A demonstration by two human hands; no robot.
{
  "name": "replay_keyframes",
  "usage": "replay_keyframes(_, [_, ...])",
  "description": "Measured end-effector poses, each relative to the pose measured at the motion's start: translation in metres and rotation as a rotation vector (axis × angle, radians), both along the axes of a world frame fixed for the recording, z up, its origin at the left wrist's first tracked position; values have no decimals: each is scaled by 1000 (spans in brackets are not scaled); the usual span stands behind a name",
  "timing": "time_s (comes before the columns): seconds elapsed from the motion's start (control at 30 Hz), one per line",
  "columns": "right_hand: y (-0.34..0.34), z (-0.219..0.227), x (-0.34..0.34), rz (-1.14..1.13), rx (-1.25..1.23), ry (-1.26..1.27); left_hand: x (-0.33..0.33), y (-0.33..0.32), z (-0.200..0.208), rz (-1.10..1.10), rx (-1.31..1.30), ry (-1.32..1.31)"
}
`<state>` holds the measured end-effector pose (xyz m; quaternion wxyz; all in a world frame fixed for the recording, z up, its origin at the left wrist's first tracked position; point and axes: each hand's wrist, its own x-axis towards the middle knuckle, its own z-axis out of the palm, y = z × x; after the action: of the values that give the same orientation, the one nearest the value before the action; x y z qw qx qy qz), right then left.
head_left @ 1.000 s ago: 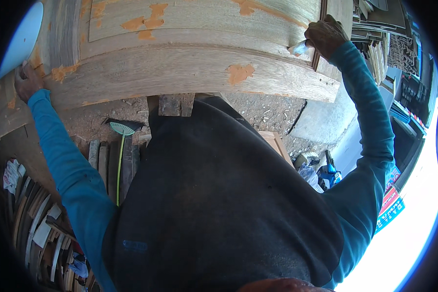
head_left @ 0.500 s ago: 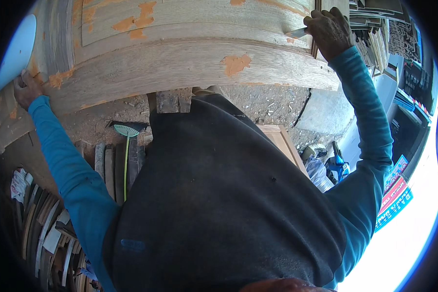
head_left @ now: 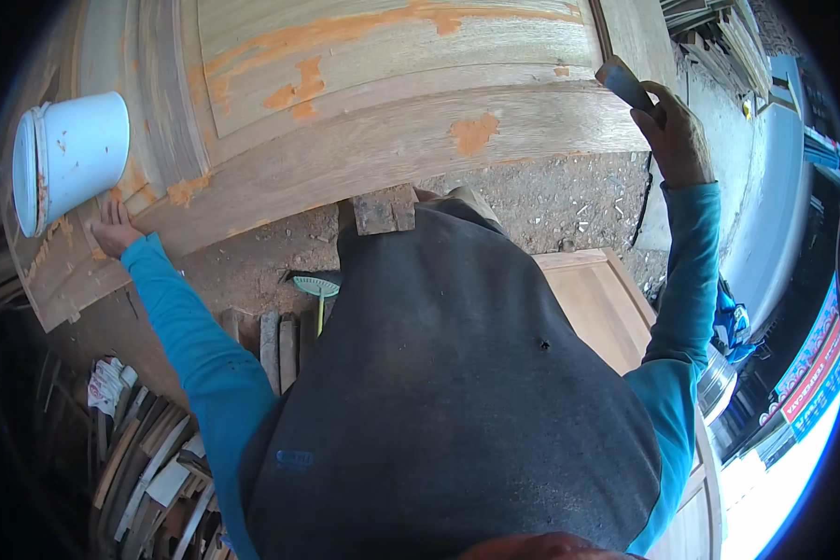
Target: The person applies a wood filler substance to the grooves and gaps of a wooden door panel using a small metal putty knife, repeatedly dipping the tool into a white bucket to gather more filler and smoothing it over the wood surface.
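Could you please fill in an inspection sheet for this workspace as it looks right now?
Surface: wooden door panel, pale grain with orange filler patches.
Job's things: putty knife; white bucket lying on its side on the panel.
Clutter: wood offcuts on the ground lower left; green-headed tool.
Grippers: right hand grips the putty knife; left hand rests flat on the panel beside the bucket.
Cables: nothing seen.
Surroundings: dirt ground, another panel.

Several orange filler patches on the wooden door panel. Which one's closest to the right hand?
The blotch on the near rail, alone on bare wood, left of the right hand and its scraper. The rest sit higher on the panel or near the left hand.
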<state>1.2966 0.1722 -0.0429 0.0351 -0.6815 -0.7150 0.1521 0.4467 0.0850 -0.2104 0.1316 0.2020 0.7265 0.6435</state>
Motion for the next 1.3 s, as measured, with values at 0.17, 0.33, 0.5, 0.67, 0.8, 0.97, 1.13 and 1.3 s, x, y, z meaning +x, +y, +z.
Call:
replay_keyframes(0.17, [-59,-5,9,-304,44,135,-22,-1,78,92,228,-214])
replay_keyframes(0.33, [-123,-35,-4,-403,33,246,-22,43,155,-73,174,-209])
replay_keyframes(0.5, [-161,-51,-48,-586,-69,305,-3,73,180,-225,58,-175])
replay_keyframes(0.67, [-169,-64,-96,-628,-59,390,-74,70,167,-299,176,-230])
replay_keyframes(0.8, [-175,-54,-117,-689,-65,392,-108,83,155,-186,60,-142])
replay_keyframes(0.97, [-181,-55,-100,-758,-61,407,-152,73,133,-155,22,154])
replay_keyframes(1.13, [-172,-80,-59,-727,48,516,-152,60,156,-167,54,40])
replay_keyframes(1.3, [-144,-81,-14,-771,122,640,-81,62,155,-161,114,-111])
